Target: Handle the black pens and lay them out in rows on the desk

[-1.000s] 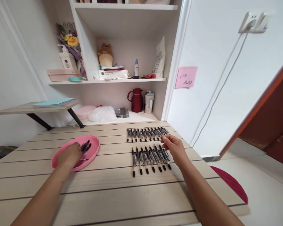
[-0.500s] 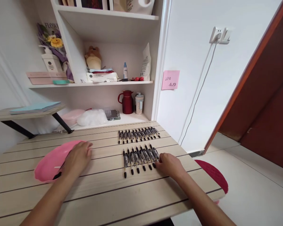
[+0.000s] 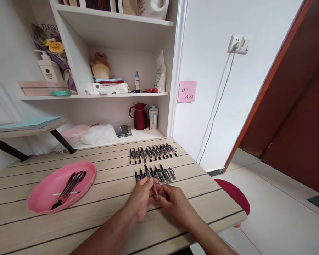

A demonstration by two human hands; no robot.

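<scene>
My left hand and right hand pinch what appears to be a slim pen part, half hidden, beside 2 rows of pens on the desk. I judge this a fitting step, calling next for steady alignment. A pink tray holds black pens.

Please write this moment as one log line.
left hand: holds pen; right hand: at same pen; pink tray: more pens; table: two pen rows
</scene>
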